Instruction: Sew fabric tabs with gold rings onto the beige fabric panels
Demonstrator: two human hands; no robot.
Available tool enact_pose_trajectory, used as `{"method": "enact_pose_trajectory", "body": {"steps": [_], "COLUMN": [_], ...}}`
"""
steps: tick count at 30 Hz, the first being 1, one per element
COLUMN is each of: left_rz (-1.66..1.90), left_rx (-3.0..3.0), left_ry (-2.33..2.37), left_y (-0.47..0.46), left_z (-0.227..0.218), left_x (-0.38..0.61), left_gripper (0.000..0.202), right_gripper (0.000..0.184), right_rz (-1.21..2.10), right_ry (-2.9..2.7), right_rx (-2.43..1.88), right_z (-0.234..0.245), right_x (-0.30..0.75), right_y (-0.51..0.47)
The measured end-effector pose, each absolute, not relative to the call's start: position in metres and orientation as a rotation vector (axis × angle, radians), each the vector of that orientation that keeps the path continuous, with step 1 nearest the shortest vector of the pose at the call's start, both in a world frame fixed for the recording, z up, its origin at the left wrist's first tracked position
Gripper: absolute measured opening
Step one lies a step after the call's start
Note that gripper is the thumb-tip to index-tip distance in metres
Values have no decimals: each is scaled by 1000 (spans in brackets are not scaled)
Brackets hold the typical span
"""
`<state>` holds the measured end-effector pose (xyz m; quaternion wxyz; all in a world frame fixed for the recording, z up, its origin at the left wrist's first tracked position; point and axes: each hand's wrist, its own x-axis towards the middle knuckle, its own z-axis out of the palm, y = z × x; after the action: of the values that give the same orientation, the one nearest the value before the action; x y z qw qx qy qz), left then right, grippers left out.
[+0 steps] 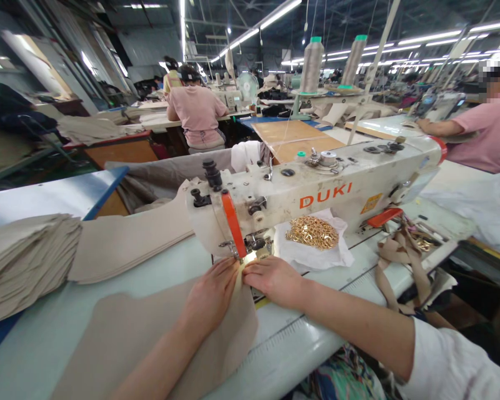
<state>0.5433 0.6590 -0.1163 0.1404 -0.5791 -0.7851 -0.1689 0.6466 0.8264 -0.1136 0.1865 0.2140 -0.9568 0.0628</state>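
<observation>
A large beige fabric piece [141, 328] lies on the sewing machine [275, 194] table, its far edge at the lit needle area under the orange guard [233, 225]. My left hand [212, 291] rests flat on this fabric, fingers stretched toward the presser foot. From the other side, my right hand [279, 280] reaches in with bent fingers closed at the fabric's edge, right by the needle. The fingertips of both hands nearly meet there. Exactly how the right fingertips grip the edge is partly hidden.
Gold metal rings [314, 232] lie on a white cloth [344, 256] beneath the machine arm. Stacked beige pieces [129, 241] are at left, with another pile [25, 261] beyond. Beige straps [400, 258] hang at right. Co-workers in pink [195, 108] sit ahead and at right.
</observation>
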Motion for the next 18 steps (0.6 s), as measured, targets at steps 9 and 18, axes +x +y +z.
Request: {"method": "enact_pose_trajectory", "body": {"steps": [9, 18], "left_rz": [-516, -526], "left_rx": [-1657, -1639], "left_ry": [-2293, -2282], "left_y": [661, 665], "left_z": [-114, -110], "left_x": [544, 547], "left_gripper": [33, 38], "right_gripper": [6, 6], "right_rz": [183, 183], "right_ry": [-2712, -2733], "right_rx": [610, 605], "right_z": [-112, -110], "right_x": [646, 647], "right_y": [827, 827]}}
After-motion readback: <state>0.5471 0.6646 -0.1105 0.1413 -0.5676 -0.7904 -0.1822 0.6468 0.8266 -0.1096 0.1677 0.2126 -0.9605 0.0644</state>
